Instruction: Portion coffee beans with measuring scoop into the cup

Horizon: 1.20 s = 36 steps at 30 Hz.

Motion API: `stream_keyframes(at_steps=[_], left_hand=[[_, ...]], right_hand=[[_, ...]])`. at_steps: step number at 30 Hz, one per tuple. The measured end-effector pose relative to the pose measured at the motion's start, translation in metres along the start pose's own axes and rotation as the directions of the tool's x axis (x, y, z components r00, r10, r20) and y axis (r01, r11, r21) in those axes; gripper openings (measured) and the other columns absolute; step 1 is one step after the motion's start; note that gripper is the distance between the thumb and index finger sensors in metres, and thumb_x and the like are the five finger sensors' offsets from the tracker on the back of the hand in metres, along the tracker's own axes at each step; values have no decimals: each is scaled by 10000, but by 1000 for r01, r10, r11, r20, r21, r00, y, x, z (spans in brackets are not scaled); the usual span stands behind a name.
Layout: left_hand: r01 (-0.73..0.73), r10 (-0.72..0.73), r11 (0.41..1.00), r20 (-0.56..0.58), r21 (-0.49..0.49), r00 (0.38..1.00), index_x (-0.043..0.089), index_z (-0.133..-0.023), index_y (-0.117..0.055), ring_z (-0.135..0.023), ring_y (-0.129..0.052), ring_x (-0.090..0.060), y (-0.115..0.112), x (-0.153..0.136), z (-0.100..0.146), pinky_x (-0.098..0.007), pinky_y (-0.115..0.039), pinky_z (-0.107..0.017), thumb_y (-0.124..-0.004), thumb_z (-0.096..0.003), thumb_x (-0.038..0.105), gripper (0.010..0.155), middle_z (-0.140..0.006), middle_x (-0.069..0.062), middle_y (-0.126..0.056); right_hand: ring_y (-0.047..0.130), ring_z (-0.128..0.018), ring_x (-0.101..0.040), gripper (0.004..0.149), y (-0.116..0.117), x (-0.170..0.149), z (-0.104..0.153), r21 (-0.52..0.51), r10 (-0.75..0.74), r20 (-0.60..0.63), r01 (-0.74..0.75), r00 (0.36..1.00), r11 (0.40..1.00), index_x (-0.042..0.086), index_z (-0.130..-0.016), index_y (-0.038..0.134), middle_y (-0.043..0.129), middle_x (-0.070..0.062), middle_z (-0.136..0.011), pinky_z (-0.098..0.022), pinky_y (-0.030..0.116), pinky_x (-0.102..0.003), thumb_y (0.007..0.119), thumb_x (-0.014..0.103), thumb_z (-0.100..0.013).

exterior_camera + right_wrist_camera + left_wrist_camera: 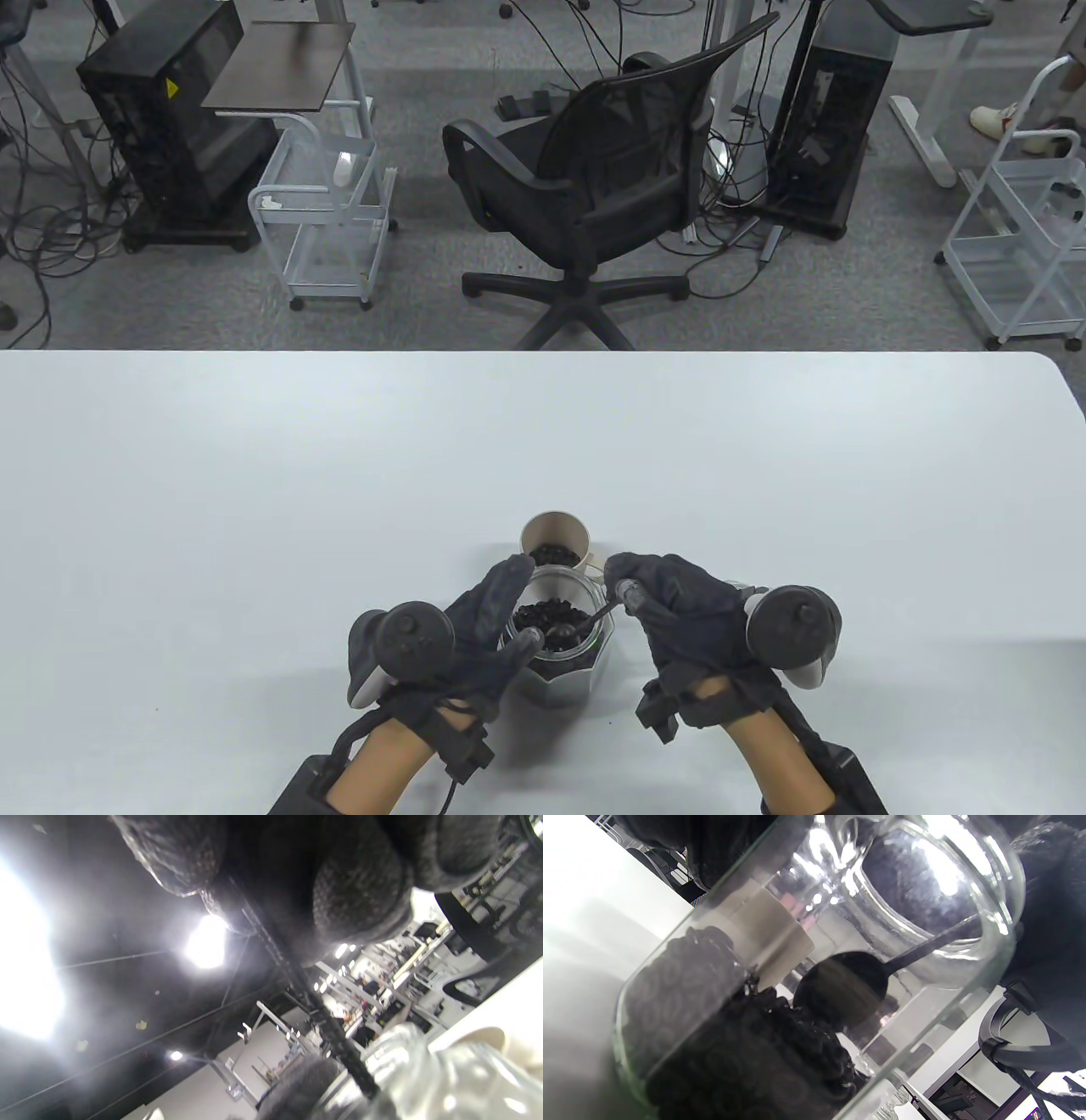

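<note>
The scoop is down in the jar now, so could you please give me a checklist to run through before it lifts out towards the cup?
1. Left hand steadies the jar: ok.
2. Right hand holds the scoop by its handle: ok.
3. Scoop bowl inside the jar, at the beans: ok.
4. Scoop filled: cannot tell.
5. Cup upright just behind the jar, mouth open: ok.
6. Cup has room for more; beans already in the bottom: ok.

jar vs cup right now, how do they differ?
The jar is clear glass; the cup is opaque beige. The jar sits nearer the person, gripped by the left hand; the cup stands free behind it. The scoop is inside the jar, not the cup. Both hold dark beans.
</note>
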<state>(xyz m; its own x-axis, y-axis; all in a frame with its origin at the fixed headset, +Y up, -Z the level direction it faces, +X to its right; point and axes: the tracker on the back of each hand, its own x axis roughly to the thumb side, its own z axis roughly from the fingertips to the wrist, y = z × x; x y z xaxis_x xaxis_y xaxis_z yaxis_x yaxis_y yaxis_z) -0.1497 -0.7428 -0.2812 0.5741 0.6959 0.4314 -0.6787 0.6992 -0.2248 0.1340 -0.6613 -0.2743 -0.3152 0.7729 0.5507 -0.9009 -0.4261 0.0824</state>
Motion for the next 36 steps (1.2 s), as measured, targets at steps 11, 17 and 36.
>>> stream_keyframes(at_steps=[11,17,36], left_hand=[[3,-3,1000,0,2,1000,247,-1147,-333,-996,-671,-543,0,0,0,-690,-515,-687,-527,-462,751,872,-1169,-218,-500],[4,-4,1000,0,3,1000,246,-1146,-334,-996,-671,-543,0,0,0,-689,-516,-686,-528,-461,751,872,-1168,-218,-501],[3,-3,1000,0,1,1000,246,-1147,-328,-995,-672,-544,0,0,0,-690,-515,-686,-526,-463,750,872,-1169,-219,-497]], right_hand=[[965,-428,-435,373,21,-12,0,82,-11,-76,18,997,996,145,-810,874,941,-217,-673,-400,746,-574,794,338,-501],[1000,-337,-412,377,17,-28,3,-3,-119,-188,121,975,993,90,-787,880,961,-254,-606,-333,791,-550,806,321,-498],[1013,-325,-388,389,-4,-81,26,-420,-580,-526,403,621,813,67,-803,840,942,-259,-606,-310,810,-526,782,322,-515]])
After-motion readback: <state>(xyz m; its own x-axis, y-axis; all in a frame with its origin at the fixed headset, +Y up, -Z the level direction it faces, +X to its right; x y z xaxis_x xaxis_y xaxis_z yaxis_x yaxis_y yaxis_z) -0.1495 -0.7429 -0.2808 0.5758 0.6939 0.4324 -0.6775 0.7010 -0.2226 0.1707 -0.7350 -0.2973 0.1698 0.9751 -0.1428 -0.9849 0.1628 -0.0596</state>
